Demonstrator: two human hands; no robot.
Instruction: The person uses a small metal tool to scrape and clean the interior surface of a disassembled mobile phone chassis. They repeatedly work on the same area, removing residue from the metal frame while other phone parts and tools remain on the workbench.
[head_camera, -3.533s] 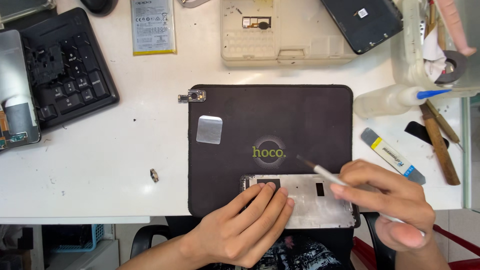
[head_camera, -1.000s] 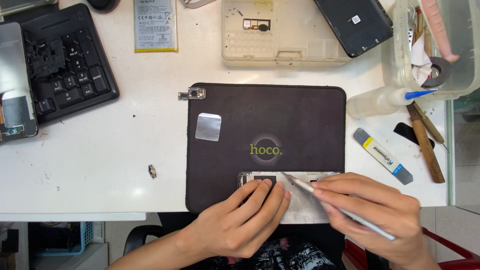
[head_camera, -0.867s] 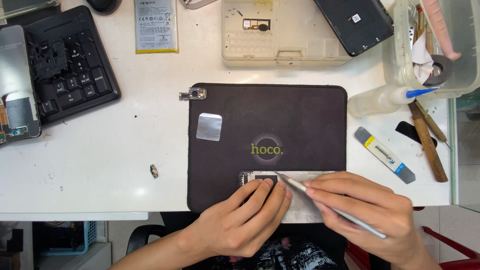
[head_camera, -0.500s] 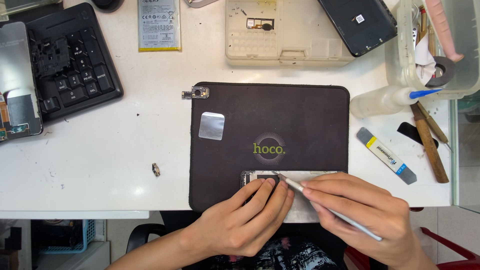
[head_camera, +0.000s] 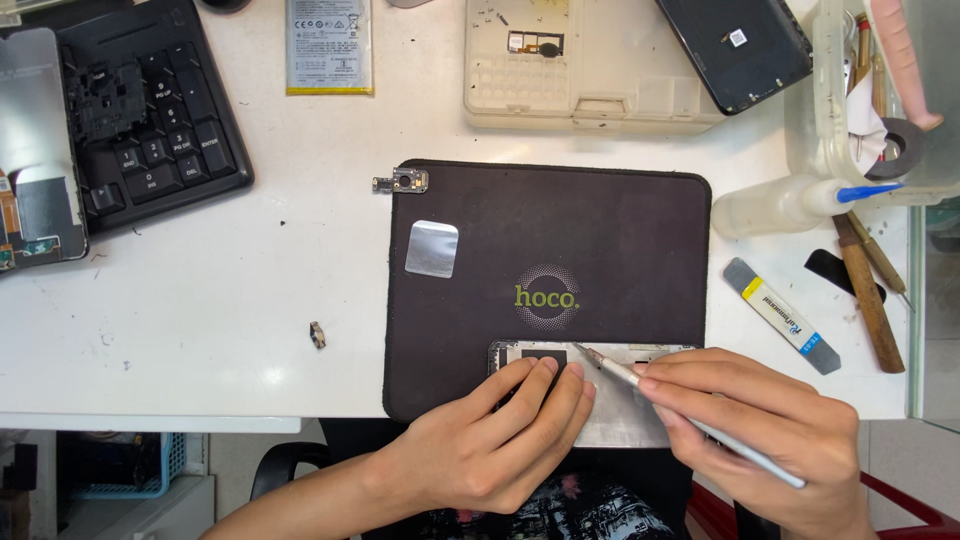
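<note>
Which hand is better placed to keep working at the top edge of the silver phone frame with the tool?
Right. The right hand already grips the thin metal tool, its tip at the silver phone frame. The left hand lies flat on it.

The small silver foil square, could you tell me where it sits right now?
In the head view, the foil square lies on the black mat, upper left corner, just below the small camera module.

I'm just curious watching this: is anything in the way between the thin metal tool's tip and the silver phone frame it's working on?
Nothing visible. The right hand holds the thin tool, whose tip meets the silver frame beside the left hand's fingers.
</note>
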